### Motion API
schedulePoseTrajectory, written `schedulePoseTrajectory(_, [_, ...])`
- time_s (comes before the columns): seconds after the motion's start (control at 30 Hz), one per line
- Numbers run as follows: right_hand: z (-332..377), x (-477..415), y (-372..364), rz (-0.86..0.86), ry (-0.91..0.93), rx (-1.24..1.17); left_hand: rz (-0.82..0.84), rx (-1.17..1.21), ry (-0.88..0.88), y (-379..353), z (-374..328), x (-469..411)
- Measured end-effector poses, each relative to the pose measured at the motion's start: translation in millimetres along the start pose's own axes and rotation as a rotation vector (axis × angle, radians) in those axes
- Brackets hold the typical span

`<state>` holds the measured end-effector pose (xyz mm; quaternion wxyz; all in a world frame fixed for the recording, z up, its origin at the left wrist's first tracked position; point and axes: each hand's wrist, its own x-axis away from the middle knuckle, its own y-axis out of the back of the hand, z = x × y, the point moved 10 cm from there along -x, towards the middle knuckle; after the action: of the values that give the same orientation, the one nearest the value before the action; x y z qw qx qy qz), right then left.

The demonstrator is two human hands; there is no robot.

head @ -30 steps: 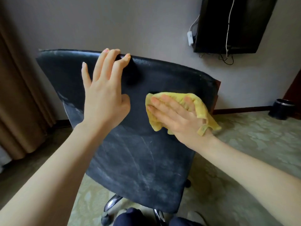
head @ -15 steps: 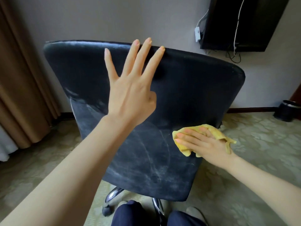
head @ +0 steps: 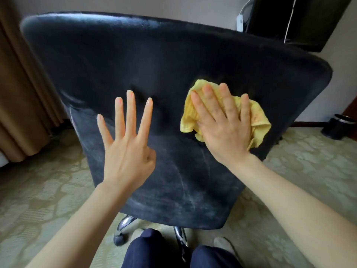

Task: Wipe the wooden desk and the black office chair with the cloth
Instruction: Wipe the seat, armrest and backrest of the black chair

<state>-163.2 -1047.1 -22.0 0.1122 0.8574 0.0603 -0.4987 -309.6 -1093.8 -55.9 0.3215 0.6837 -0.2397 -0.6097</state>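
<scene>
The back of the black office chair (head: 154, 64) fills most of the view, its lower half streaked with pale dust. My right hand (head: 222, 130) lies flat with straight fingers on the crumpled yellow cloth (head: 257, 118) and presses it against the right middle of the backrest. My left hand (head: 129, 147) is spread with straight fingers over the centre of the backrest, holding nothing. The wooden desk is out of view.
Chrome chair legs with a castor (head: 123, 227) show below the backrest, above my dark trousers (head: 146, 250). Brown curtains (head: 21, 89) hang at left. A dark wall-mounted screen (head: 301, 18) with cables sits top right. A black bin (head: 340, 126) stands on the patterned carpet at right.
My right hand has slid the cloth up from the lower right of the backrest to its right middle. My left hand has come down from the top edge to the centre. The chair looms closer.
</scene>
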Motion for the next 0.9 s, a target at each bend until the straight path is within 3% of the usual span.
schedulePoseTrajectory(0.1, [25, 4, -15, 0.021, 0.022, 0.004, -0.041, -0.017, 0.033, -5, 5, -1])
schedulePoseTrajectory(0.3, [85, 68, -35, 0.097, 0.477, -0.067, 0.023, -0.04, 0.075, -28, 4, -9])
schedulePoseTrajectory(0.47, [97, 133, -50, 0.243, 0.8, 0.031, 0.031, -0.083, 0.044, -31, 0, -10])
schedulePoseTrajectory(0.67, [29, 141, -36, 0.269, 0.818, -0.176, 0.031, -0.044, 0.059, -27, -8, -7])
schedulePoseTrajectory(0.9, [-23, 76, -20, 0.005, 0.689, -0.011, 0.035, 0.063, 0.09, -24, -19, -5])
